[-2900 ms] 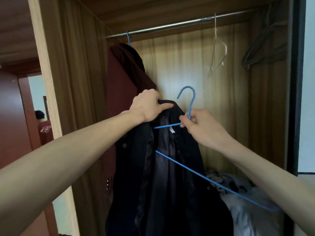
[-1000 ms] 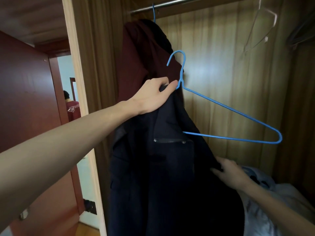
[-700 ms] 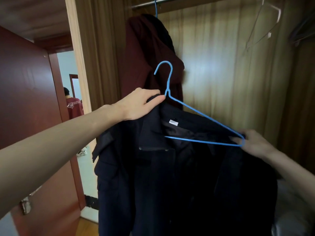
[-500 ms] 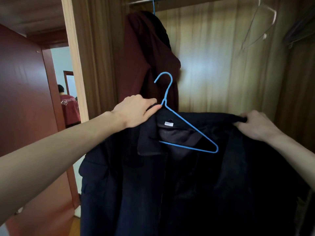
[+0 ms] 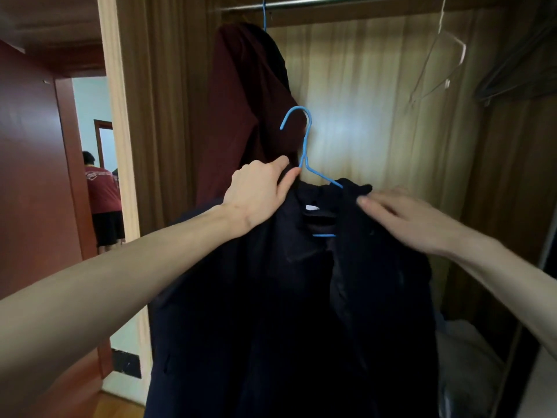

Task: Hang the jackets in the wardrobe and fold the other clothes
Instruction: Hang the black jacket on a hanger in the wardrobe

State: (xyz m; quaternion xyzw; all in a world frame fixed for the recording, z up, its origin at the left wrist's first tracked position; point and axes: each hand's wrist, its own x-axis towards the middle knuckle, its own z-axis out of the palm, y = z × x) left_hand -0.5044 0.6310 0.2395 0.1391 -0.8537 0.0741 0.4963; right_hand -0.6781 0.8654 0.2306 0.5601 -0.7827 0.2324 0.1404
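A dark navy jacket [image 5: 271,312] hangs on a blue wire hanger [image 5: 304,140] in front of the open wardrobe. My left hand [image 5: 256,191] grips the jacket's collar and the hanger's neck, holding both up. My right hand [image 5: 401,218] lies with straight, blurred fingers on the jacket's right shoulder near the collar. The hanger's hook is free, well below the metal rail [image 5: 316,1]. A maroon jacket [image 5: 241,110] hangs from the rail on another blue hanger, just behind.
An empty pale wire hanger [image 5: 443,64] and dark hangers [image 5: 518,76] hang at the right of the rail. Light clothes [image 5: 464,357] lie on the wardrobe floor at the right. A red-brown door [image 5: 33,176] stands left; a person [image 5: 102,194] is beyond the doorway.
My right hand pulled the jacket's right side up over the hanger's arm, then slid inward to the collar. The hanger's triangle is now mostly covered by the jacket.
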